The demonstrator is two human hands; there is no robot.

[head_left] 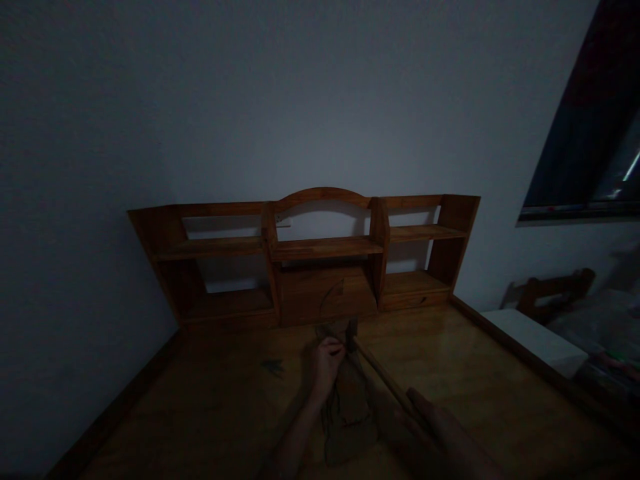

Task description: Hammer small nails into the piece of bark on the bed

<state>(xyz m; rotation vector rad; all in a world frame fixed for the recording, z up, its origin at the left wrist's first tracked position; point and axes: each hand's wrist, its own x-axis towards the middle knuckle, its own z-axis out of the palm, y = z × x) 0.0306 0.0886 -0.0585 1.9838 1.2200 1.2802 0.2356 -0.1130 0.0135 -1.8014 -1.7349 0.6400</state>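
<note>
My right hand is wrapped round the wooden handle of a hammer, whose dark head points away from me. My left hand is closed in a pinch just left of the hammer head; whatever its fingertips hold is too dark to make out. Under both lies a rough, brownish piece with ragged edges, perhaps cardboard or bark, flat on the wooden desk. Several thin dark slivers, possibly nails, form a small pile to the left of my left hand.
A wooden shelf unit stands along the back of the desk against a pale wall. Raised edging borders the desk's right side. Beyond it are a white surface, a wooden chair back and plastic-wrapped items. The room is dim.
</note>
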